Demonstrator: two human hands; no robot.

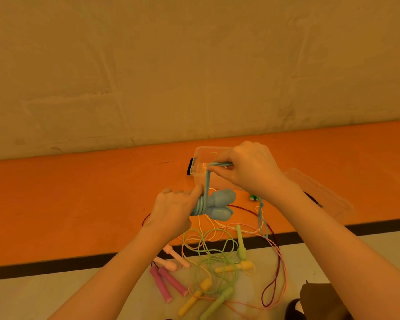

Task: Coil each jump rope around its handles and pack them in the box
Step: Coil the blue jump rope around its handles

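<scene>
Nearest, uncoiled ropes sprawl on the floor: pink handles (165,284) at left, then yellow handles (195,296), then green handles (241,243), all waiting their turn. Above them, the left hand (171,209) wraps its fingers around the paired blue handles (219,205), keeping them together as a core for winding. Further right, the right hand (247,168) pinches the blue rope (207,181) taut, apparently mid-wrap, in front of the clear box (200,158).
</scene>
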